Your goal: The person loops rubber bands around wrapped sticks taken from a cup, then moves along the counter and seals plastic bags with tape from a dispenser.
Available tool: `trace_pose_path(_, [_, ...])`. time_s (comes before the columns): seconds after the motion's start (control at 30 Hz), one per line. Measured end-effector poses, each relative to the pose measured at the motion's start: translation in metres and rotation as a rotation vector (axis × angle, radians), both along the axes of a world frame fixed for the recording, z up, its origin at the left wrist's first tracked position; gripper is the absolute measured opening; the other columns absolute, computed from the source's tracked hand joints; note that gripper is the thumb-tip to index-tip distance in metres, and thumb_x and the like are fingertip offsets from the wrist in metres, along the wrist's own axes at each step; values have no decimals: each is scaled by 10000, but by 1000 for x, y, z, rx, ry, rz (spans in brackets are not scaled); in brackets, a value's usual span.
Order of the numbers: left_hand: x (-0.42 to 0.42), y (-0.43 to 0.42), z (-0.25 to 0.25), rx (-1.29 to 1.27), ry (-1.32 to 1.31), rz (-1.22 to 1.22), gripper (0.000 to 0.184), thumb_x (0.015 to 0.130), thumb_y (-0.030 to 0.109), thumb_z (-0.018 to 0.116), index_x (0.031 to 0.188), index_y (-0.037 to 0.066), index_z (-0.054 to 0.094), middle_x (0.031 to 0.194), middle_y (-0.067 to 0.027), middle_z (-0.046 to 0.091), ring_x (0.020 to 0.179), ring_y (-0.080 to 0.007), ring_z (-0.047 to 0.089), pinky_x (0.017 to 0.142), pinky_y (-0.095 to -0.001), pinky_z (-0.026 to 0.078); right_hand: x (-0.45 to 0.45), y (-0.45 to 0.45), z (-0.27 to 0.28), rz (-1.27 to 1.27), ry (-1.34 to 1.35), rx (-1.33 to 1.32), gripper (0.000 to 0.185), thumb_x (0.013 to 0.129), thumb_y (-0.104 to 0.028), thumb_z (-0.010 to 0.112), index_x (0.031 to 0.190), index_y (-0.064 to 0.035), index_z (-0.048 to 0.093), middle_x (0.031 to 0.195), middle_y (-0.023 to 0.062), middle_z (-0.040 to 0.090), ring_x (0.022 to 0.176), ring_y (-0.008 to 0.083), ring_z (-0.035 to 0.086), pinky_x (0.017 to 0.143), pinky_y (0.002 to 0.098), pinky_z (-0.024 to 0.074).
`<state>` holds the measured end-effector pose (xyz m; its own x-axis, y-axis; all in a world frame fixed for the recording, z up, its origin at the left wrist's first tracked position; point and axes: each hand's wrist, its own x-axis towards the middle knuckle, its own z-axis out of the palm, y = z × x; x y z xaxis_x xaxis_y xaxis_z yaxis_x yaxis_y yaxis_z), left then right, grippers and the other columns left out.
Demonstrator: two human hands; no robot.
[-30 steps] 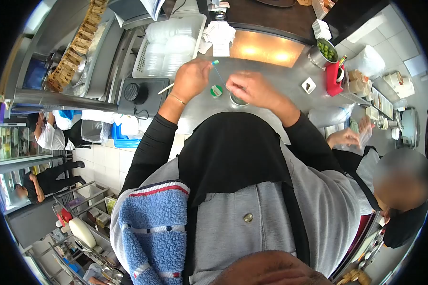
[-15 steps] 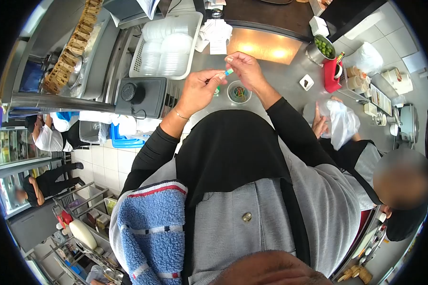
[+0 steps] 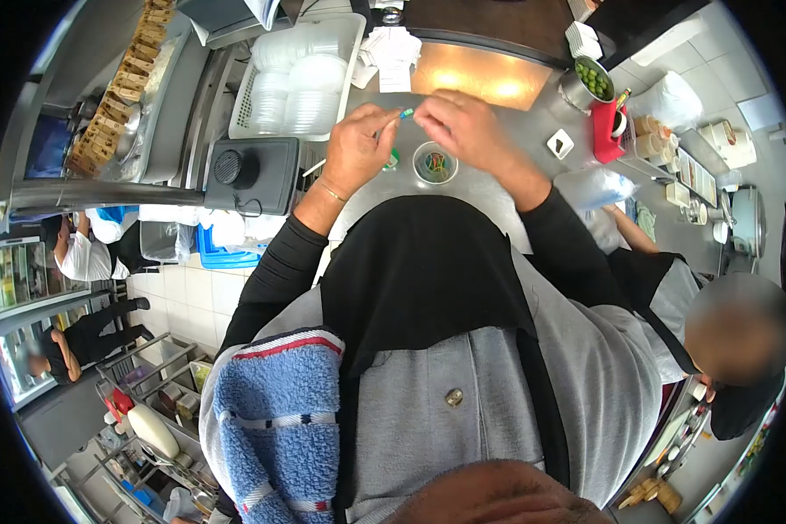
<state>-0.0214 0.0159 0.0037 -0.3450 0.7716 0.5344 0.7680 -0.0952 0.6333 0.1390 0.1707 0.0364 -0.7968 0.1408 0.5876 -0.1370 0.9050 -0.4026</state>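
Observation:
My left hand (image 3: 355, 155) is closed around a slim pen (image 3: 406, 113) with a blue-green end. Its thin white shaft comes out below the palm, near the wrist. Just right of that coloured end is my right hand (image 3: 467, 131), smeared by motion, so I cannot make out whether its fingers hold anything. Under the hands, a round bowl (image 3: 435, 163) of coloured rubber bands stands on the steel counter (image 3: 489, 196). Close to my left hand lies a small green item (image 3: 392, 160), partly hidden.
A white basket (image 3: 353, 57) of clear plastic containers stands behind my left hand, near paper slips (image 3: 396, 63). To the right are a small white dish (image 3: 560, 144), a pot of green limes (image 3: 585, 83) and a red holder (image 3: 609, 131). A co-worker (image 3: 646, 279) stands at my right.
My hands have moved apart slightly; the right has swung away from the pen's coloured end. The pen's white shaft now shows below my left hand. The co-worker's hand has moved off the plastic bag.

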Motion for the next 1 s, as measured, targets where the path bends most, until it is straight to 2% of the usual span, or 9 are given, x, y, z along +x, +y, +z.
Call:
trace_pose_path(0.17, [-7,11,-6,108,28,48,163,953,60,708,1090,20,787,857,-91,705,662,-211,649,611,-317,518,-4,4,17,85,-110,87,135,954,-161,696,948,-35,648,863,120,680,788,329,677,726,431,547])
trace_pose_path(0.27, [-13,4,9,-20,-1063,-75,159,996,80,690,1089,-21,773,822,-12,659,627,-92,558,561,-245,436,-6,6,-2,60,-153,-235,114,954,-142,708,967,-35,672,849,95,692,753,245,678,713,367,549])
trace_pose_path(0.37, [-19,-8,26,-82,-1306,-280,192,1023,110,688,1091,-56,756,830,37,618,654,-15,480,563,-184,364,-7,25,-58,-14,-156,-592,88,957,-88,705,1037,-56,724,919,3,731,772,99,648,720,278,537])
trace_pose_path(0.43, [-20,-5,21,-99,-915,-114,183,1005,137,703,1072,-19,772,819,-26,660,643,-95,556,583,-248,442,-8,25,-61,-71,-113,-691,91,959,-83,707,1044,-56,726,917,-11,730,777,84,636,720,268,533])
trace_pose_path(0.5, [-18,1,12,9,-272,107,163,986,141,712,1055,10,781,827,-70,684,643,-163,612,599,-299,493,-1,16,-51,-28,-140,-435,75,962,-119,699,987,-50,683,867,65,698,774,177,676,704,334,544])
trace_pose_path(0.6, [-16,2,10,-3,102,152,138,950,124,725,1044,58,800,858,-116,688,703,-275,670,663,-370,543,6,-5,-8,94,-187,-129,126,957,-177,686,950,-63,634,925,116,670,891,328,682,759,442,546])
trace_pose_path(0.73, [-1,3,10,-105,89,-3,139,933,98,737,1045,67,812,854,-109,684,736,-284,676,684,-377,547,-14,16,40,219,-81,136,113,965,-184,691,990,-77,666,921,118,677,832,303,677,738,409,542])
trace_pose_path(0.87, [8,-1,24,-139,-182,-259,171,961,75,726,1109,55,809,827,-73,663,708,-167,636,673,-310,518,-37,55,30,213,-364,-428,124,1000,-171,701,1028,-51,689,906,3,661,813,88,620,713,281,508])
trace_pose_path(1.0, [12,-10,22,-155,-505,-349,197,1012,89,695,1173,40,797,835,-6,625,691,-77,538,643,-248,461,-42,59,-21,388,-287,-916,157,1053,-185,660,1032,-31,678,910,-10,643,806,83,602,768,256,517])
